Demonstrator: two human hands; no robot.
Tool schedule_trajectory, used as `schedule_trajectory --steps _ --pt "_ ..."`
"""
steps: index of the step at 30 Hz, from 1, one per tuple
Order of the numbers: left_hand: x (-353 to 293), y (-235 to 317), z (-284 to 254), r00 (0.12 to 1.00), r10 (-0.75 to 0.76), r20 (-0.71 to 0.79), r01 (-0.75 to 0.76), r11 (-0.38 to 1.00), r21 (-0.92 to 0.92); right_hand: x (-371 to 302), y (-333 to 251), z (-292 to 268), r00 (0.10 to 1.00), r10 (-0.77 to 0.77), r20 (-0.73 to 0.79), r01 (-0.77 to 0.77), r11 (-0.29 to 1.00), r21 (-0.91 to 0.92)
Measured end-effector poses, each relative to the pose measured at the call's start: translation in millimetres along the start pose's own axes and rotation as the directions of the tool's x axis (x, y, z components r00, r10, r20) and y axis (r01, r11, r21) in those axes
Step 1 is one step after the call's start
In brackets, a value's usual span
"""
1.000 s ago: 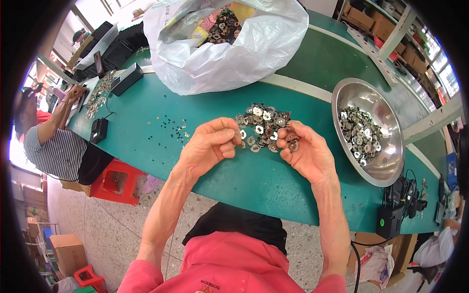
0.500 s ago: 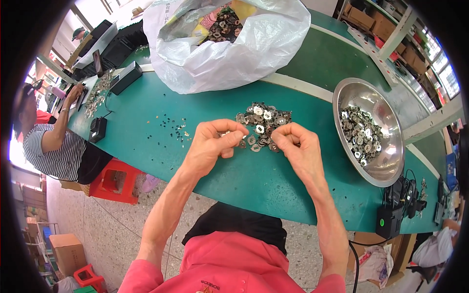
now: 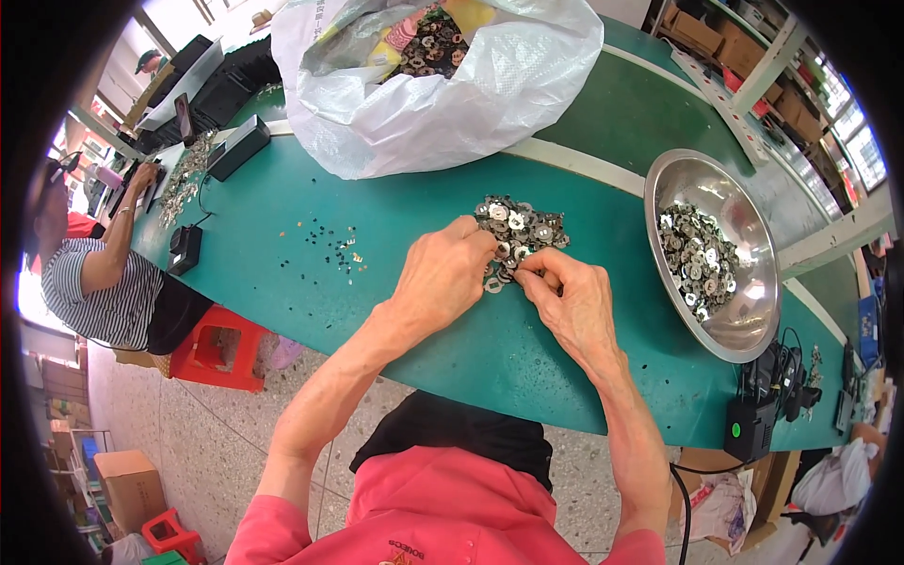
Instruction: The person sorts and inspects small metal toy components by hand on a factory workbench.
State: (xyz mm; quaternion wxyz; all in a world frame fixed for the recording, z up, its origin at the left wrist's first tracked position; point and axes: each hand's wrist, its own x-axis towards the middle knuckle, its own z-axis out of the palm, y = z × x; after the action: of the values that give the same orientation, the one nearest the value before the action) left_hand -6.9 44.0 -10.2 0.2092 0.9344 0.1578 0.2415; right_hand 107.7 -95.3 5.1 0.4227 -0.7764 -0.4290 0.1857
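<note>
A heap of small round metal parts [image 3: 535, 229], silvery and dark with cut-out centres, lies on the green table. At the heap's left edge is my left hand [image 3: 444, 268], closed and turned back-up; its fingertips are hidden behind the hand. My right hand [image 3: 568, 292] pinches at the near edge of the same heap, thumb and forefinger together. What either hand holds is too small or too hidden to make out. Right of the heap stands a steel bowl [image 3: 753, 315] with many similar metal parts inside.
A large white woven sack [image 3: 414, 132] with more parts stands at the back. Tiny black and brass-coloured bits [image 3: 330, 247] lie scattered at left. A black box-shaped device [image 3: 750, 428] with cables sits near right. Another person [image 3: 104, 282] works at far left beside a red stool [image 3: 221, 348].
My left hand has moved right and turned over onto the heap's left edge. My right hand has shifted slightly left and down, against the heap's near edge.
</note>
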Motion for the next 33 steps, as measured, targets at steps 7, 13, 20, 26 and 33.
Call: schedule_trajectory --steps 7,13,20,26,33 --pt "-1 -6 -13 0.998 -0.022 0.059 0.037 0.960 -0.279 3 9 1 1.000 0.021 -0.021 -0.018 0.994 0.111" --pt "-4 -4 -34 0.900 -0.249 0.358 0.435 0.573 -0.695 0 1 1 0.997 0.003 0.079 -0.029 0.945 0.325" --pt "-10 -14 -23 0.863 -0.212 0.458 0.503 0.291 -0.814 0 3 3 0.984 -0.055 0.167 -0.015 0.918 0.395" --pt "-9 -11 -23 0.861 -0.221 0.458 0.505 0.257 -0.824 0 -8 -5 0.975 0.024 0.219 -0.137 0.844 0.518" --pt "3 -4 -26 0.903 -0.347 0.255 0.420 0.578 -0.700 9 12 -17 0.891 0.010 0.454 -0.442 0.245 0.863"
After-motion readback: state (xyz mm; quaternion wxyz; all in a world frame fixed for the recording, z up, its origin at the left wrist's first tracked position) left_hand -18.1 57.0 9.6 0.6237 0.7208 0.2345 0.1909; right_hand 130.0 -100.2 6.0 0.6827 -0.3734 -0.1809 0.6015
